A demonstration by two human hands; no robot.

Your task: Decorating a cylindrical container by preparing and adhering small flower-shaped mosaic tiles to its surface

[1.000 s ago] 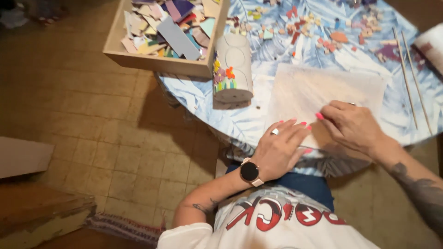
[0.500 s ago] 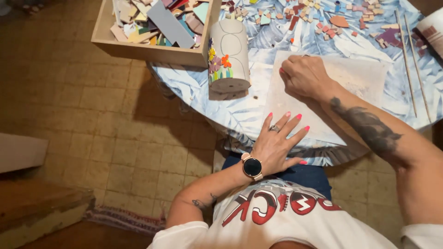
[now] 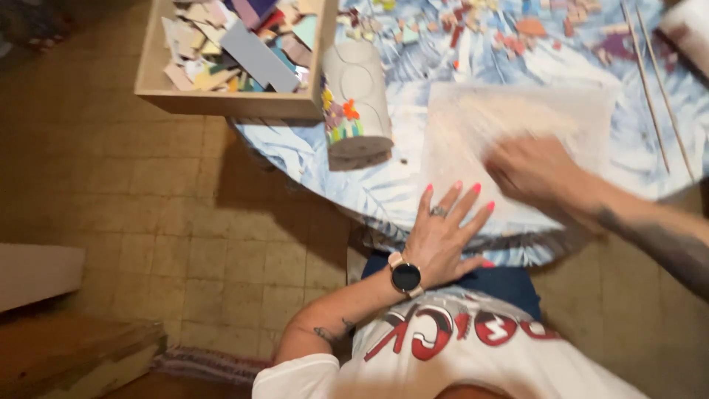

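Right hand (image 3: 533, 171) has slid down the pale sheet (image 3: 509, 125), blurred, grip unclear.
Left hand (image 3: 443, 233) lies spread on the sheet's near edge at the table (image 3: 384, 192) rim; wooden box (image 3: 229, 100) of coloured scraps sits top left.

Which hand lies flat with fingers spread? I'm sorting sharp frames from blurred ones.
The left hand, the one with the dark wristwatch, rests spread on the pale sheet. The right hand is motion-blurred.
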